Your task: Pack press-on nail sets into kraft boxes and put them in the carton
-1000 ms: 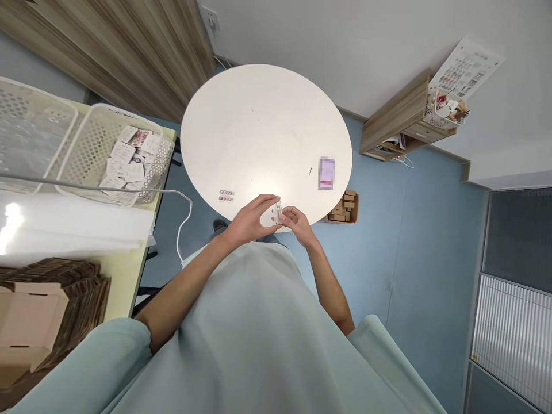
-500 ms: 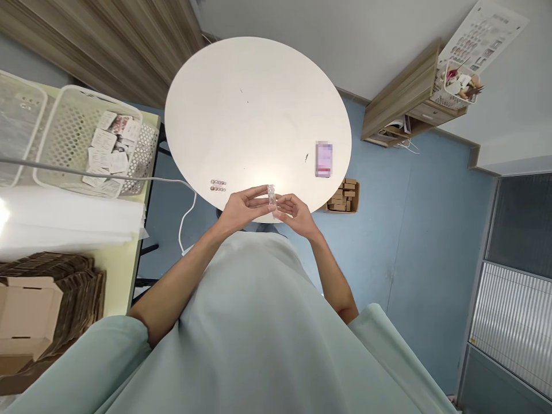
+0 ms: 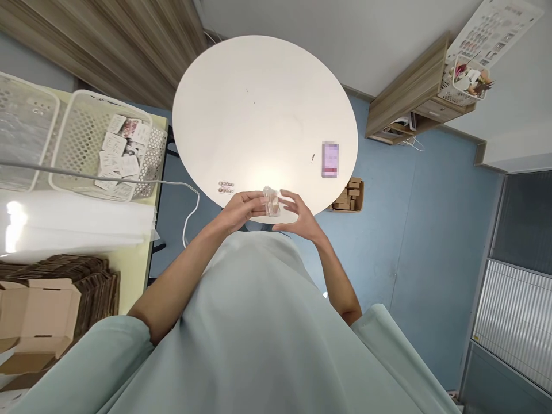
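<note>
"Clear plastic piece, small and see-through: where is it, exactly?"

"At the near edge of the white table, in front of the person's body. It looks lifted off the surface, though from overhead I can't be sure"

"Who has hold of it?"

"The left hand. Thumb and fingers are closed in a pinch on its left side. The right hand is spread wide, thumb well apart from the fingers, curved around the other side. It seems to grip nothing; whether a fingertip brushes the plastic, I can't tell"

"How would it handle?"

"Light, I'd judge, and fairly stiff, with smooth faces that could slip in dry fingers. Thin walls like that might crack or bow if squeezed hard"

"So where to take it?"

"By its outer edges, I'd say, with soft fingertips and no thumb pressed into the middle. Something pale shows through there, too small to make out"

"Anything close by?"

"Two short rows of little round pieces lie on the table near the left hand, and a flat purple-pink rectangle lies farther off to the right"
</note>
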The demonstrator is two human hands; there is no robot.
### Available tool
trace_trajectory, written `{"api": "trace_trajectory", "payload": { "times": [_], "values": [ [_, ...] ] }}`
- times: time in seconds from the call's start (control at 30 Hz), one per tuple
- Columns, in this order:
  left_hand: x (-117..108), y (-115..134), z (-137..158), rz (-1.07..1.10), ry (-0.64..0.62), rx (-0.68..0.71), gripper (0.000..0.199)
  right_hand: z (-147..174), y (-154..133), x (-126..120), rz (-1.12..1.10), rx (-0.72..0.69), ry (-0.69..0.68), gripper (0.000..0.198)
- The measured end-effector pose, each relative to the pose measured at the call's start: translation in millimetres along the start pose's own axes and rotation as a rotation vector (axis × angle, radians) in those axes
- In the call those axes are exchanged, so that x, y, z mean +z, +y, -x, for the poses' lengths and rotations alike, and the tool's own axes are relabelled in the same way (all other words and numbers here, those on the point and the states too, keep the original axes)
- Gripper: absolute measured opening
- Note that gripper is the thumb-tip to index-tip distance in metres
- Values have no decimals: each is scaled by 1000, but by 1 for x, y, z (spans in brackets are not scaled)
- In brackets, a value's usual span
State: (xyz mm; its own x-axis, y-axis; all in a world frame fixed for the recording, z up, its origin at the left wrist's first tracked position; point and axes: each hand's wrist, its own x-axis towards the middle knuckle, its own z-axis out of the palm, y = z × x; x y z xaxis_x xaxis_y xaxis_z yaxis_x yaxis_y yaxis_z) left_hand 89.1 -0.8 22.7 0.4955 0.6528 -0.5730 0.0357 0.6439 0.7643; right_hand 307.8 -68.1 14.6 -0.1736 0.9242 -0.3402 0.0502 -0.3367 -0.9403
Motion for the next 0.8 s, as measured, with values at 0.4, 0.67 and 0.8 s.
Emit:
{"api": "trace_trajectory", "payload": {
  "times": [0.4, 0.67, 0.8],
  "values": [
    [-50, -5, 11, -22, -52, 59, 85, -27, -1, 34, 10, 38, 20, 101],
    [-76, 4, 22, -143, 42, 108, 109, -43, 2, 65, -87, 77, -30, 98],
    [-85, 8, 27, -89, 44, 86, 109, -45, -2, 77, -104, 84, -55, 95]
  ]
}}
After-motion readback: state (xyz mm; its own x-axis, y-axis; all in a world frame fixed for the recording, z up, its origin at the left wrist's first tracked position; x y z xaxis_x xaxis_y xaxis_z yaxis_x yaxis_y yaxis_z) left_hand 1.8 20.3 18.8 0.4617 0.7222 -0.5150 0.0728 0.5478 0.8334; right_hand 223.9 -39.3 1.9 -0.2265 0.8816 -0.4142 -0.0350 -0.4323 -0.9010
